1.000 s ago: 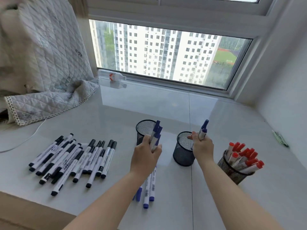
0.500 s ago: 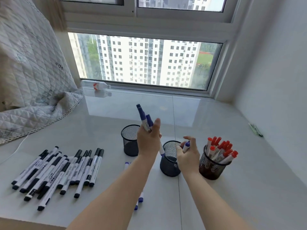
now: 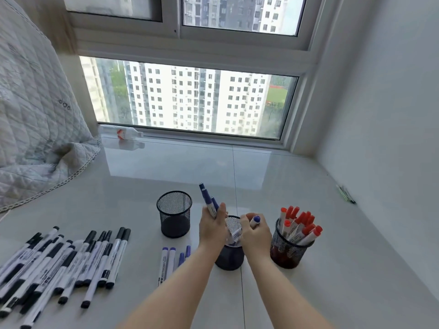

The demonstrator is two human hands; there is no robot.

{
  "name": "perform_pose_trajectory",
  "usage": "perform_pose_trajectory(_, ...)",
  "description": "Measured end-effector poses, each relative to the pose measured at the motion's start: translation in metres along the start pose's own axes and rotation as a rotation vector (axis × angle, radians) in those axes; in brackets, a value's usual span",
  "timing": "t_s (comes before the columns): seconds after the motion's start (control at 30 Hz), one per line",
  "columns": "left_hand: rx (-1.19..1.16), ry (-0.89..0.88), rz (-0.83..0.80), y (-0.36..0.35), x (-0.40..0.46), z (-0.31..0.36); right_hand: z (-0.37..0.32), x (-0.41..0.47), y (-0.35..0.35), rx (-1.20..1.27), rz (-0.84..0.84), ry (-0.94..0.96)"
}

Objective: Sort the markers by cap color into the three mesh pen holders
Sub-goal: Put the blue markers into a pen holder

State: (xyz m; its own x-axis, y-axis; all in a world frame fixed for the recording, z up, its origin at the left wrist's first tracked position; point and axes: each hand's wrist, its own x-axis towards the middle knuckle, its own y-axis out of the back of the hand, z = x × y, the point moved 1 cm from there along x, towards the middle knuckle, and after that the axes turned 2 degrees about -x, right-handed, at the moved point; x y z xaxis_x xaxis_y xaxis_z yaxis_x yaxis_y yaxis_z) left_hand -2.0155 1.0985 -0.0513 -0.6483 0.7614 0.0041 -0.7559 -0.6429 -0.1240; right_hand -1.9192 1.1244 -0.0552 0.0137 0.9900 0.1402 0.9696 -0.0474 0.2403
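Three black mesh holders stand in a row. The left holder (image 3: pixel 174 213) looks empty. Over the middle holder (image 3: pixel 230 256) my left hand (image 3: pixel 212 227) grips a bunch of blue-capped markers (image 3: pixel 208 202), caps up. My right hand (image 3: pixel 255 235) holds one blue-capped marker (image 3: pixel 254 221) with its lower end inside that holder. The right holder (image 3: pixel 286 250) is full of red-capped markers (image 3: pixel 300 224). Several blue-capped markers (image 3: pixel 169 260) lie on the table in front of the left holder. A pile of black-capped markers (image 3: pixel 64 264) lies at the left.
A quilted grey cloth (image 3: pixel 35 129) covers the left back of the glossy white table (image 3: pixel 332 269). A small white bottle (image 3: pixel 120 134) lies by the window sill. A dark thin object (image 3: pixel 345 193) lies at the right wall.
Both hands have come down onto the middle holder. My right hand has lowered its blue marker into it, and the left hand's bunch has moved right toward it. The camera has tilted up.
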Motion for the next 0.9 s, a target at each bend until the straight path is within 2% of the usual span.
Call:
perform_pose_trajectory(0.27,0.023,0.030,-0.126,0.004,-0.001,-0.018,-0.001,-0.001,0.003,0.160,-0.054,-0.075)
perform_pose_trajectory(0.4,0.344,-0.106,-0.156,0.009,0.000,-0.023,-0.002,0.000,0.003,0.148,-0.056,-0.096)
perform_pose_trajectory(0.5,0.452,-0.180,-0.123,0.010,-0.001,-0.022,-0.001,0.001,0.002,0.124,-0.054,-0.086)
perform_pose_trajectory(0.7,0.440,-0.239,-0.051,0.010,-0.006,-0.010,-0.004,0.004,0.006,0.083,-0.066,-0.077)
perform_pose_trajectory(0.83,0.474,-0.287,-0.077,0.015,-0.009,-0.002,-0.011,0.001,0.011,-0.086,-0.121,-0.033)
perform_pose_trajectory(0.9,0.563,-0.283,-0.111,0.021,-0.008,0.001,-0.015,-0.005,0.013,-0.208,-0.060,0.059)
